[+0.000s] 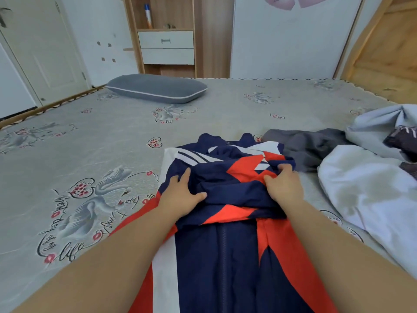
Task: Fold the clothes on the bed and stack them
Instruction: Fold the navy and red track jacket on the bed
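While it lies front-up along the near middle of the bed (203,105), a navy, red and white track jacket (225,256) has its sleeves drawn across the chest in a rumpled band. Its collar points to twelve o'clock and its zip runs toward six o'clock, out of view at the bottom edge.

The left hand (182,195) rests flat on the folded sleeve cloth at about ten o'clock of the jacket's centre, fingers straight and spread, thumb out to the right; its grip holds nothing and only presses. The right hand (283,184) sits at about two o'clock of the centre, fingers curled into a bunch of navy and red fabric, so its grip is closed on the jacket.

The cloth looks thin, light and smooth, likely a slippery synthetic that creases softly and slides over itself. It should bend anywhere, with only the zip line and collar a little stiffer. Good places to take hold appear to be the shoulder seams or the hem corners, pinched through both layers so the sleeves do not slip out.

Just beyond the jacket at two o'clock lies a crumpled grey garment (313,145). At three o'clock, a heap of pale blue-white clothes (370,199) waits unfolded. A grey pillow (156,88) rests far off at eleven o'clock.
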